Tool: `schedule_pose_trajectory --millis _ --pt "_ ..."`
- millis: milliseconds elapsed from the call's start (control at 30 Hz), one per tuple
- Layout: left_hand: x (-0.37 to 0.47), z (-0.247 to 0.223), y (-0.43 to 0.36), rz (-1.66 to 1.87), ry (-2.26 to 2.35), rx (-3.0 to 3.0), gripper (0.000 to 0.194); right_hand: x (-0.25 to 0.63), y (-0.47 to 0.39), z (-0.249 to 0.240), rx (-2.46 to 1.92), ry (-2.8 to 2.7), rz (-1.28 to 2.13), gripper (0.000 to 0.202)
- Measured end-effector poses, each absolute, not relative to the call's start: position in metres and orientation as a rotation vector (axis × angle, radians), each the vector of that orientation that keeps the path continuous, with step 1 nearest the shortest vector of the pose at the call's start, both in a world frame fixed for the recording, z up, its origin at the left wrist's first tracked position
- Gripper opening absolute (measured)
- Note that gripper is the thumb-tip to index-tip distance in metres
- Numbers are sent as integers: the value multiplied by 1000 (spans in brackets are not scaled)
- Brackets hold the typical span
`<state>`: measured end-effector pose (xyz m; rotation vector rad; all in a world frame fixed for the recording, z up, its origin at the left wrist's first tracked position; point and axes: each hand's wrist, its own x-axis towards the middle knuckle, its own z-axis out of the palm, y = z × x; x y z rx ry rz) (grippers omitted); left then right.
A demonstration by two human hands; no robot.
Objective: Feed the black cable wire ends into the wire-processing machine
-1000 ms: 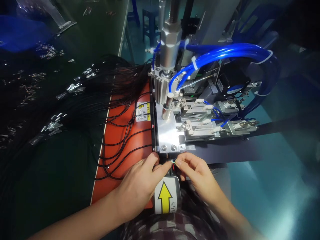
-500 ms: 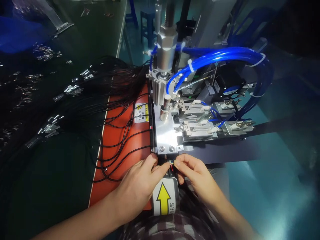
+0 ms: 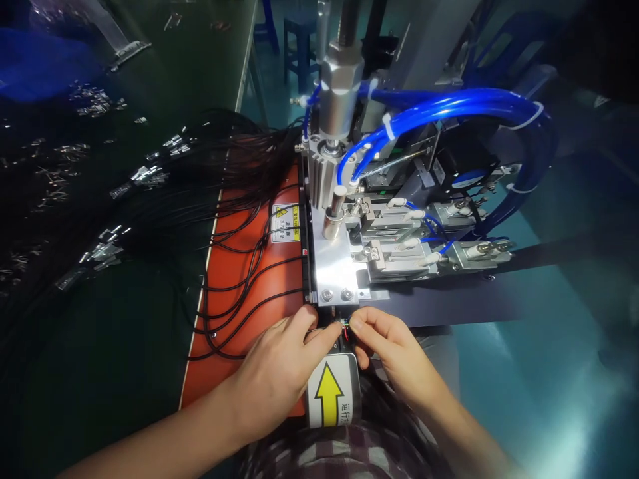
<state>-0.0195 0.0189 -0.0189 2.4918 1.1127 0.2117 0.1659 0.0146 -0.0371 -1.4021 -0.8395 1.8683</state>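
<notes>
Thin coloured wires [image 3: 345,326], with red and green showing, lie just in front of the machine's metal plate [image 3: 335,266]. My right hand [image 3: 387,336] pinches their right side between thumb and forefinger. From the left, my left hand [image 3: 284,356] is closed, its thumb tip pressed at the same wires and its forefinger bent by the plate's front corner. The undersides of both hands' fingers are hidden, and the wire ends are too small to make out. Below the hands is a white label [image 3: 328,389] with a yellow arrow.
Black cables [image 3: 249,293] run across an orange surface [image 3: 279,279] into the machine's left side. Bundles with shiny metal ends [image 3: 104,246] lie on the dark table at left. Blue air hoses [image 3: 464,103] arch over metal cylinders [image 3: 399,259]. A stool [image 3: 299,46] stands behind.
The whole view has shifted slightly, with the machine a little further right and up in the picture. Both hands keep nearly the same pose at the wires.
</notes>
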Motion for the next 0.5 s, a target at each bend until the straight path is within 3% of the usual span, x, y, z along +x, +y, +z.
schedule_pose_trajectory --millis 500 --pt "-21 -21 18 241 1105 2502 43 167 14 -38 -1389 -854 1860 27"
